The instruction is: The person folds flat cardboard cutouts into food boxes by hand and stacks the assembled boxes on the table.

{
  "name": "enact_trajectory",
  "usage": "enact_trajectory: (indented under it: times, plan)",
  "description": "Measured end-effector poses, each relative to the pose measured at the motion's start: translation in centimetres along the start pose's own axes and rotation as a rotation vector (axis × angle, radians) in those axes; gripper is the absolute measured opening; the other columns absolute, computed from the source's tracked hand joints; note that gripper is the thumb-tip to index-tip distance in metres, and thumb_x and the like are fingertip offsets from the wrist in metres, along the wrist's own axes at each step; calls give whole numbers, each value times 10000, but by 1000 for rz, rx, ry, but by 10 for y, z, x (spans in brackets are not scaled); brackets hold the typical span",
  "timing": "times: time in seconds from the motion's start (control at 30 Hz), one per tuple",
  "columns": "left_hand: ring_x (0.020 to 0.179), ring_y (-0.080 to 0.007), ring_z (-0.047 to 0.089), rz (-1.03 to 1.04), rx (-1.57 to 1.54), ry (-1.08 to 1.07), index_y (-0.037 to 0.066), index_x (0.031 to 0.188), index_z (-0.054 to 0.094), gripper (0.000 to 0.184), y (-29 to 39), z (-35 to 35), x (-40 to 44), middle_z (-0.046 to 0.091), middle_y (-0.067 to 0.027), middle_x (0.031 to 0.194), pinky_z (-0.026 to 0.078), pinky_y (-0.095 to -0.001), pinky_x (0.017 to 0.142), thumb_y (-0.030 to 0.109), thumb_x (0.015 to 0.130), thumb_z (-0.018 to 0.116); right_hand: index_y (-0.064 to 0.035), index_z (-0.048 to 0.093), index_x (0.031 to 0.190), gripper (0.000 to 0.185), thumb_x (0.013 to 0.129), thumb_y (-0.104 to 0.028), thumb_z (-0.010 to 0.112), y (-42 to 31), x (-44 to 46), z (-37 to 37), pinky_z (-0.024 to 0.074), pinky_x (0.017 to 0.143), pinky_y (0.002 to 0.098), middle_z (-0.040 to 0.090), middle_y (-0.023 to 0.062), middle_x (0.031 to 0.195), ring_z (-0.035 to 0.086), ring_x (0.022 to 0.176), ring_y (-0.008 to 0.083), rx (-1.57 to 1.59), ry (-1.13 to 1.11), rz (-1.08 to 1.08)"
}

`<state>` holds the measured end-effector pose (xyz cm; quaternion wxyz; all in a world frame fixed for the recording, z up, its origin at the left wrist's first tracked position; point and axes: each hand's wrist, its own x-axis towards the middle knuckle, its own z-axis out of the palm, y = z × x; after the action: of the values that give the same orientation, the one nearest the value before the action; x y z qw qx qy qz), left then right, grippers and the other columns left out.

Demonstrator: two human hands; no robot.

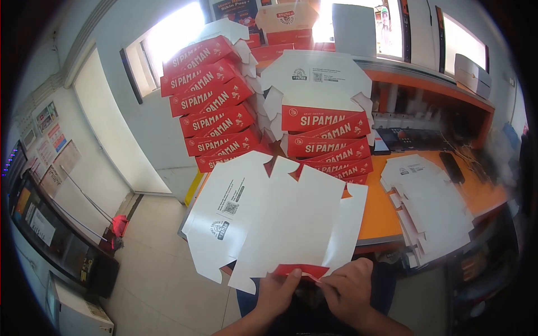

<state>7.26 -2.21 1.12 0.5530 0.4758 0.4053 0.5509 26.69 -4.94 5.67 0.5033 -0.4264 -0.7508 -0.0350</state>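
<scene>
Holding the unfolded carton (pixel 286 218) at lower centre of frame. Pinching its red flap (pixel 297 269) with left hand (pixel 276 293), pressing thumb on top; gripping flap's right end with right hand (pixel 348 288), curling fingers together. Near red boxes (pixel 212 101) stacked at upper left.

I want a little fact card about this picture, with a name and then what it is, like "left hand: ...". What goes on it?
left hand: pinching the red flap of a white cardboard sheet
right hand: gripping the same flap's other end
sheet: cut-outs along its edges, mostly unfolded
left stack: red-sided boxes reading SI PAMAN
right stack: more of them, top one with its white lid up
on the orange table: flat white sheets, dark phone
floor: red dustpan
</scene>
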Motion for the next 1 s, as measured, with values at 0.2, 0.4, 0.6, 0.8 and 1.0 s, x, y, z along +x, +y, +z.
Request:
enact_trajectory:
  times: [0.2, 0.4, 0.6, 0.8, 1.0]
  plan:
    - [1103, -226, 692, 111, 326, -224, -30, 1366, 578, 471, 15, -3, -7, 702, -151, 1219, 570, -375, 921, 172, 983, 763, -60, 719, 908, 184, 843, -85, 890, -7, 0, -3, 541, 717, 362, 731, 64, 957, 694, 769, 251, 364, -63, 234]
    - [1082, -304, 696, 232, 613, -211, -37, 1338, 595, 473, 32, -1, -8, 680, -212, 1238, 561, -405, 905, 209, 972, 766, -32, 658, 917, 204, 902, -63, 859, -17, -13, 1, 566, 639, 288, 734, 89, 900, 725, 733, 185, 472, -172, 455]
    - [1270, -419, 608, 813, 684, 85, -83, 1538, 425, 612, 36, 21, 17, 578, -274, 1433, 497, -473, 1067, 143, 1021, 663, -25, 668, 1049, 257, 908, -102, 869, -21, -4, 3, 582, 743, 276, 729, 126, 974, 738, 801, 179, 1023, -10, 631]
    - [1433, -489, 491, 809, 858, -41, -99, 1619, 304, 774, 54, 21, 33, 465, -332, 1570, 424, -516, 1182, 136, 991, 691, -31, 694, 1106, 329, 877, -181, 876, 0, 21, -13, 552, 943, 395, 679, 197, 1197, 698, 1081, 324, 485, 24, 204]
    - [1444, -502, 493, 900, 910, -97, -67, 1647, 285, 858, 53, 31, 41, 402, -327, 1616, 499, -496, 1134, 100, 940, 743, -35, 707, 1160, 332, 867, -141, 820, -14, 63, -25, 517, 973, 433, 668, 211, 1216, 650, 1132, 359, 375, 57, 101]
